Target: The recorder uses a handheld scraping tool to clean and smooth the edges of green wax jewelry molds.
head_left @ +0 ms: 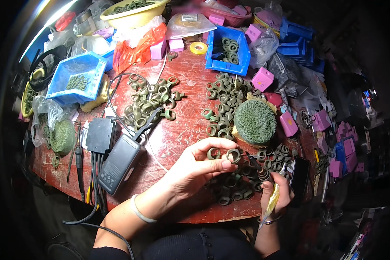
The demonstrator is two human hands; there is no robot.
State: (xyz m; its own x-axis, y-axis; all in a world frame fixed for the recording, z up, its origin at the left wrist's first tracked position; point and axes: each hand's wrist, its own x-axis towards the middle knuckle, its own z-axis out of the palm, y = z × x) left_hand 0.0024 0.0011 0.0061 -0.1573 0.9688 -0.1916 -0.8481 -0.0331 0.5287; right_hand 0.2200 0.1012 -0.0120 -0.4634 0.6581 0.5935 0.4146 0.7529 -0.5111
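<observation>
Red-brown lacquer, scuffed and worn pale in patches, covers the round table (182, 125), which is crowded almost to its rim; beyond the edge, dark surroundings are seen, with shelves of small pink boxes (344, 145) at the right.

Dull green wax rings are scattered in heaps: one heap (149, 102) lies left of centre, another (223, 102) at centre. Beside the second, a domed green sponge pad (255, 121) with a coarse, pitted surface is set on a yellow base. Blue plastic trays (76, 78) and (227, 50) hold more rings, and a yellow bowl (134, 13) at the far edge is filled likewise. An orange plastic bag (136, 50) lies crumpled below the bowl. Two black power adapters (112, 154) with trailing cables rest at the left.

A green ring (233, 155) is pinched between thumb and fingertips of the left hand (195, 167), a pale bangle being worn on that wrist; a second ring (213, 153) is held just beside it on the same fingers, above a low pile of rings (236, 186) near the table's front edge. The right hand (275, 193) is closed around a slim yellowish tool (271, 203), whose dark tip is directed up toward the held ring, with several rings stacked on its shaft.
</observation>
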